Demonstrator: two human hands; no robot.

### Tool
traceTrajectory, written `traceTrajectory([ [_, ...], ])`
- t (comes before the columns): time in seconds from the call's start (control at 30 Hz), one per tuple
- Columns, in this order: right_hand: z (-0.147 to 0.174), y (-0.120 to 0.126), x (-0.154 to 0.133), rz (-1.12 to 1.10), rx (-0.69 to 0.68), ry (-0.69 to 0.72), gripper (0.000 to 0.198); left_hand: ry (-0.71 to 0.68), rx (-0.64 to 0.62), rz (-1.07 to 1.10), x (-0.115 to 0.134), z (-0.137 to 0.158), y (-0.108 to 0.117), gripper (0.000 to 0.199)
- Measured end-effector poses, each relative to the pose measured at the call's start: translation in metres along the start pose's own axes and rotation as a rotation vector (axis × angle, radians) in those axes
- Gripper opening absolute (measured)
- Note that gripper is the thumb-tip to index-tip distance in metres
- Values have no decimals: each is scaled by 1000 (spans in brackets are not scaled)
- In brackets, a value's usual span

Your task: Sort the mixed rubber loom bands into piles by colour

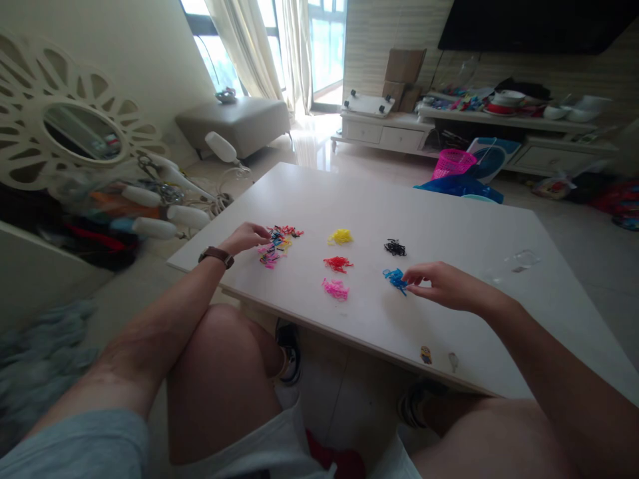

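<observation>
My left hand, with a brown-strapped watch on the wrist, reaches to a mixed pile of small coloured bands at the table's left. Its fingers are stretched out and slightly apart at the pile's edge. At the blue bands is my right hand, thumb and fingers apart, fingertips touching or just beside them. I make out nothing held in either hand. Between the hands lie separate piles of yellow bands, red bands and pink bands. Black bands lie behind the blue ones.
The piles rest on a white table. A small yellow cartoon figure and a small clear item lie near its front edge. A transparent object is at the right. Beyond stand a pink basket and a grey bench.
</observation>
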State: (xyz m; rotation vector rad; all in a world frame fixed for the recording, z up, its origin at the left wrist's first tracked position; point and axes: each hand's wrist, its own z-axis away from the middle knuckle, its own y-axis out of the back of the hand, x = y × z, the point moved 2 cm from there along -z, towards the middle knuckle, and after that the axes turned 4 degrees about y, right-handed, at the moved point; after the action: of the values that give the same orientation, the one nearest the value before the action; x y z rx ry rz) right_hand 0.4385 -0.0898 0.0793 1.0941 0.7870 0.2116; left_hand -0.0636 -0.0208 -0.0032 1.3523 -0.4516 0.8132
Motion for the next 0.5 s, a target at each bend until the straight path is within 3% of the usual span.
traceTrajectory([
  [0.3,-1,-4,2,-6,-31,-4,28,-148,-167,-267,13,-14,-24,29],
  [0.5,-2,-7,3,-9,-39,1,27,-117,-247,-307,19,-19,-36,15],
])
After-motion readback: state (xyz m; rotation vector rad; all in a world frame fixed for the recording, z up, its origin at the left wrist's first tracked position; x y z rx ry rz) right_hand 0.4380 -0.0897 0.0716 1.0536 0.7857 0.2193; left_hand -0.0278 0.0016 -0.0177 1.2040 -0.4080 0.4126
